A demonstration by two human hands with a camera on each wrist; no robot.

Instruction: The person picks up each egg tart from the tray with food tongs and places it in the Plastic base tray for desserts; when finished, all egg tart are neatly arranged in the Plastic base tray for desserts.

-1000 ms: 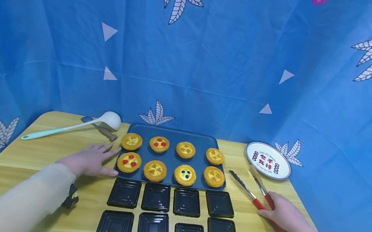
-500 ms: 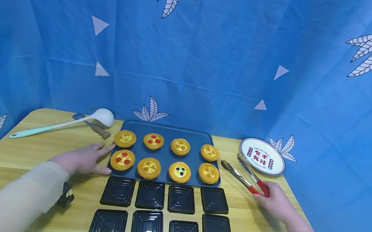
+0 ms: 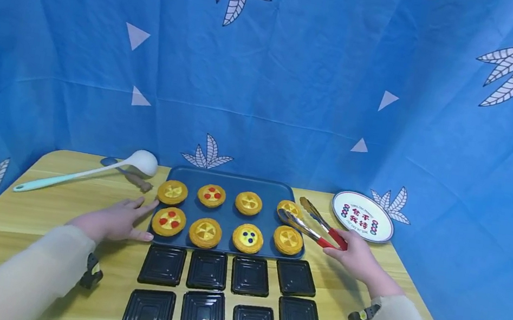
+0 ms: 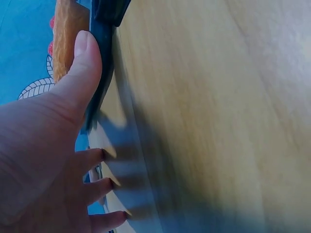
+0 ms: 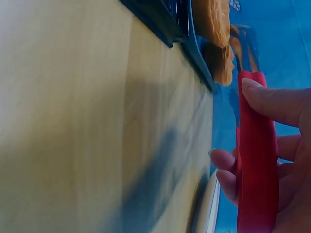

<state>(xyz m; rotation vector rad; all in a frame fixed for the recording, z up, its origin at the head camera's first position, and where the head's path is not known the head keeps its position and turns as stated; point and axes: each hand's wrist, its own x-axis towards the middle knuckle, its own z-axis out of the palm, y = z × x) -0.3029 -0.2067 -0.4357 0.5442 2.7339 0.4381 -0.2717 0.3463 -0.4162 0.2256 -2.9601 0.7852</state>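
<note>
My right hand point(image 3: 357, 257) holds a pair of red-handled metal tongs point(image 3: 338, 239), with the thumb on one handle point(image 5: 256, 160) in the right wrist view. The tongs are spread, one tip crossing in front of the back-right tart point(image 3: 290, 207) and the other tip to its right. Whether they touch it, I cannot tell. My left hand point(image 3: 117, 220) lies with fingers spread at the left edge of the blue tray point(image 3: 234, 180). Its thumb point(image 4: 87, 53) rests against the tray's rim in the left wrist view. Two rows of tarts, such as a berry-dotted tart point(image 3: 247, 238), sit on the tray.
In front of the tray lie two rows of square black plastic trays point(image 3: 207, 270). A white ladle point(image 3: 143, 162) with a mint handle and a small utensil point(image 3: 137, 181) lie back left. A patterned plate point(image 3: 363, 216) stands back right. A blue curtain point(image 3: 268, 74) surrounds the table.
The tongs have moved left and away from me, from the table beside the tray to the back-right tart. My left hand stays by the tray. The head view shifted slightly earlier.
</note>
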